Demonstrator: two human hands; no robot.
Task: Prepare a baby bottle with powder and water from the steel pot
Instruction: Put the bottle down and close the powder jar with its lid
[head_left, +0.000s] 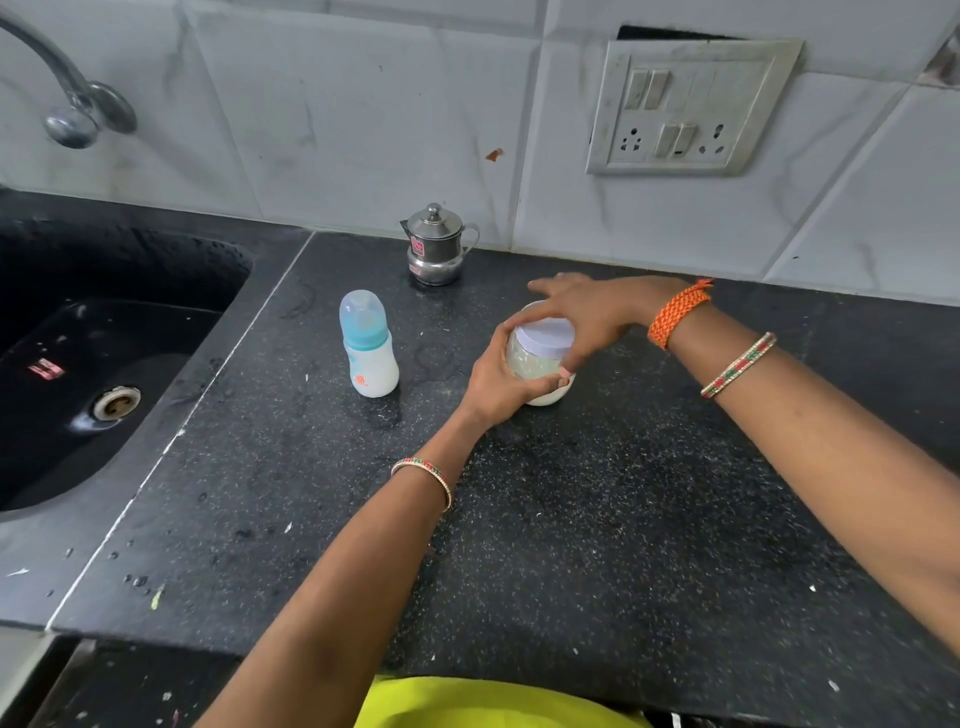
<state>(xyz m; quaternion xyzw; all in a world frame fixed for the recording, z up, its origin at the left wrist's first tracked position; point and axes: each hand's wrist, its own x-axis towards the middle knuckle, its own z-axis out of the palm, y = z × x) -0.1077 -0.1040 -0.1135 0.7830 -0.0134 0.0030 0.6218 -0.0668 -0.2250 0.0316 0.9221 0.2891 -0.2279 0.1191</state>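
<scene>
A clear powder jar (530, 364) with a white lid (548, 336) stands on the black counter (597, 519). My left hand (498, 384) wraps around the jar's body from the front left. My right hand (582, 317) grips the lid from above and the right. To the left of the jar stands the baby bottle (368, 353), upright, white with a teal collar and a clear cap on. The small steel pot (436, 244) with its lid on sits at the back by the wall tiles.
A black sink (93, 364) with a drain lies at the left, and a tap (72, 104) juts from the wall above it. A switch and socket panel (691, 109) is on the tiled wall at the right. Water drops dot the counter near the sink.
</scene>
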